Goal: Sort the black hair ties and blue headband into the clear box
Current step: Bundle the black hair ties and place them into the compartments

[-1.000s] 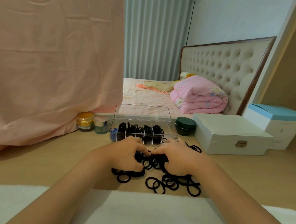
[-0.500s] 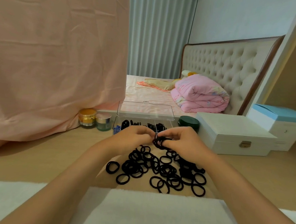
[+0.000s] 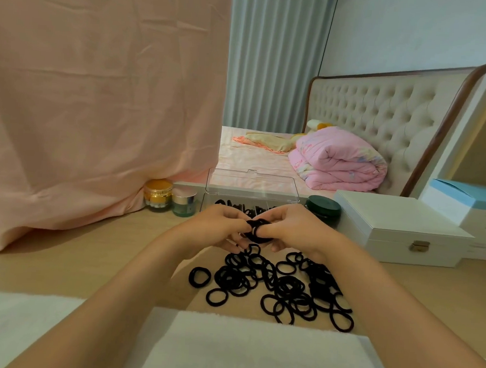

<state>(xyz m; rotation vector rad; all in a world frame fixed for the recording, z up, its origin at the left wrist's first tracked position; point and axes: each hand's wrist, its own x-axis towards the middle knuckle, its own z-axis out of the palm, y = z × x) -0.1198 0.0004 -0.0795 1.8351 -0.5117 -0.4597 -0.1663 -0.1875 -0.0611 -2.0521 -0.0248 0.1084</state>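
A heap of black hair ties (image 3: 275, 288) lies spread on the wooden table in front of me. Above its far edge, my left hand (image 3: 215, 229) and my right hand (image 3: 293, 229) meet and together pinch a small bunch of black hair ties (image 3: 257, 229). Just behind my hands stands the clear box (image 3: 253, 184) with its lid raised; black ties show in its compartments. My hands hide most of the box, and no blue headband is visible.
A gold jar (image 3: 158, 195) and a silver-lidded jar (image 3: 183, 202) stand left of the box, against a hanging pink cloth (image 3: 98, 104). A dark green jar (image 3: 323, 209) and a white latched case (image 3: 401, 230) sit to its right. A white towel (image 3: 226, 350) covers the near edge.
Both hands have lifted off the pile with a bunch of ties and drawn it up toward the box. The pile they covered now lies exposed and spread out.
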